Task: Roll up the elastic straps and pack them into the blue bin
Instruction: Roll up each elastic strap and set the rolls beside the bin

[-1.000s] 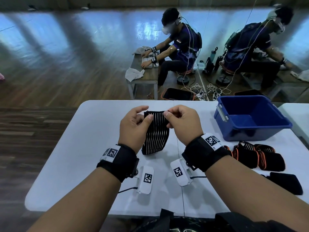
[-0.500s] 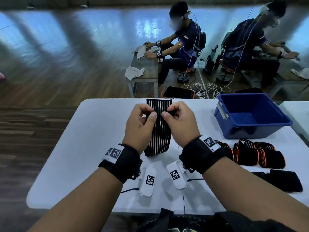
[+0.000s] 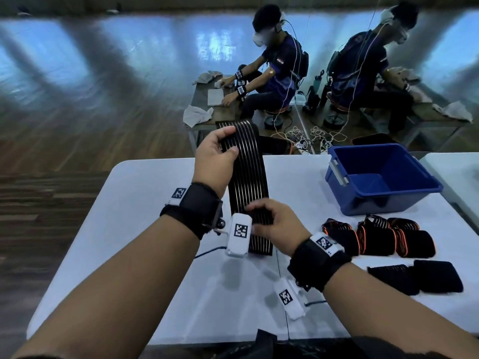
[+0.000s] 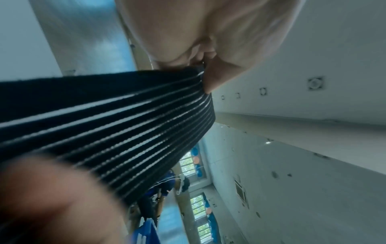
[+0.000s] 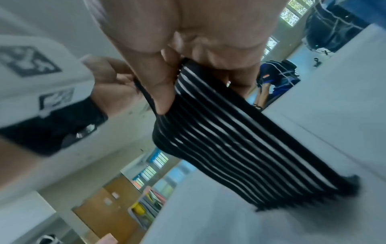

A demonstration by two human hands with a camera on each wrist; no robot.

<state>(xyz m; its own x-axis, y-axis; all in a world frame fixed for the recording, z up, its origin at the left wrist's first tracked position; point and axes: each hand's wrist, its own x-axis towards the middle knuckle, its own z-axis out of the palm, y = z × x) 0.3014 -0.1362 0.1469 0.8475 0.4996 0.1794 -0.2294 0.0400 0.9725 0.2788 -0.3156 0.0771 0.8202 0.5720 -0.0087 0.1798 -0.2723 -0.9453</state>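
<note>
head view had the left hand (image 3: pixel 216 158) raised beyond the table's far edge, thumb and fingers pinching the upper end of a black elastic strap (image 3: pixel 247 182) with pale stripes, while the right hand (image 3: pixel 276 225) gripped its lower end just above the white table (image 3: pixel 129 229); the strap ran taut between them. a white tagged wrist unit (image 3: pixel 239 238) hung in front of the strap's lower left corner. to the right stood the blue bin (image 3: pixel 383 200), with rolled black-and-orange straps (image 3: pixel 373 235) in a row near its front and flatter black straps (image 3: pixel 417 277) nearer still. past the table two seated people (image 3: pixel 274 71) worked at low benches. both wrist views were blurred; the left wrist view showed fingers (image 4: pixel 219 72) clamped on the strap's edge, and the right wrist view showed a thumb (image 5: pixel 158 85) pressed on it.
</note>
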